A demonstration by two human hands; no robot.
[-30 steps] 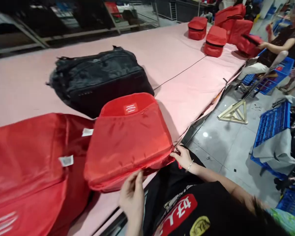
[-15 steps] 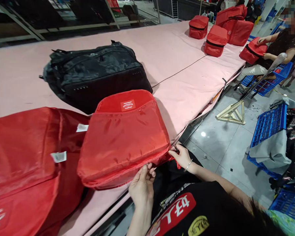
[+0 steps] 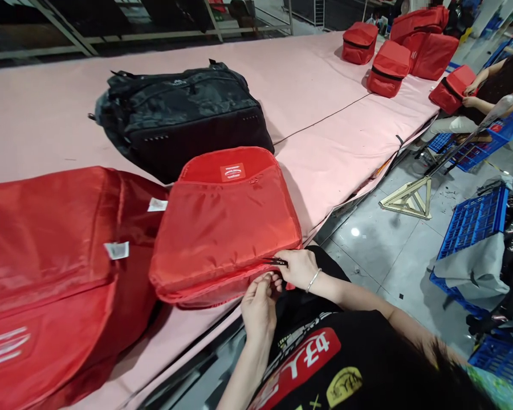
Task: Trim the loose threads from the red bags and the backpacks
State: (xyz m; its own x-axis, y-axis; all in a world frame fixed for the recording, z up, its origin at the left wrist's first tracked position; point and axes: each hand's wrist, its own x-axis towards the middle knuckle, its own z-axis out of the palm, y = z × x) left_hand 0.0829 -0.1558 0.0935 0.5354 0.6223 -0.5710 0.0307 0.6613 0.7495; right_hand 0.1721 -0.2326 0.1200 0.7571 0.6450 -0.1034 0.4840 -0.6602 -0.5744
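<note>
A red padded bag (image 3: 224,222) with a small white logo patch lies at the near edge of the pink table (image 3: 333,142). My right hand (image 3: 298,267) is closed on a thin dark tool (image 3: 276,261), maybe small snips, held against the bag's front seam. My left hand (image 3: 260,304) sits just below, fingertips pinched at the same seam. A larger red bag (image 3: 55,273) lies to the left, touching the padded bag.
A black backpack (image 3: 183,117) lies behind the red bag. Several red bags (image 3: 389,68) stand at the table's far end, where another person's hands (image 3: 470,97) hold one. Blue crates (image 3: 474,219) and a wooden triangular frame (image 3: 408,196) are on the floor at right.
My right hand has slid left along the bag's front seam with the tool. My left hand has risen to meet it at the seam. The view shifted slightly.
</note>
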